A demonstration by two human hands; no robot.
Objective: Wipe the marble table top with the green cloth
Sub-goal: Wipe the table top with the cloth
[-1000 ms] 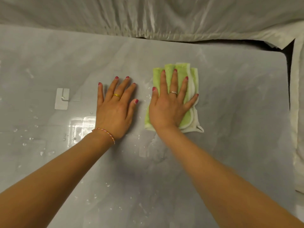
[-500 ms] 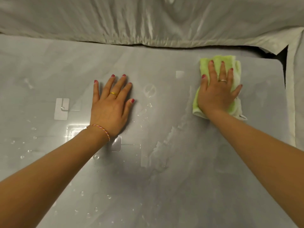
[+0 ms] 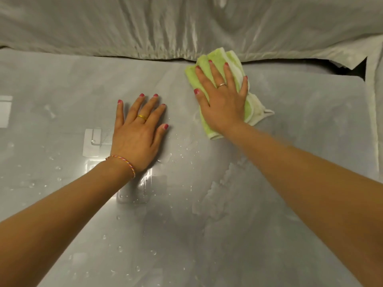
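The grey marble table top point(image 3: 300, 125) fills the view, wet with droplets and a smeared water film near the middle. A folded green cloth point(image 3: 215, 59) with white edging lies at the table's far edge, right of centre. My right hand point(image 3: 222, 100) presses flat on the cloth, fingers spread, covering most of it. To its left, my left hand point(image 3: 137, 133) rests flat on the bare marble with fingers apart, holding nothing.
Pale grey draped fabric point(image 3: 145, 25) runs along the far edge of the table, and more fabric point(image 3: 375, 121) hangs at the right edge. A dark gap point(image 3: 356, 69) shows at the far right corner. Light reflections point(image 3: 92, 141) gleam beside my left hand.
My right hand slid the cloth right toward the far corner, then back left along the far edge. My left hand stayed planted on the marble.
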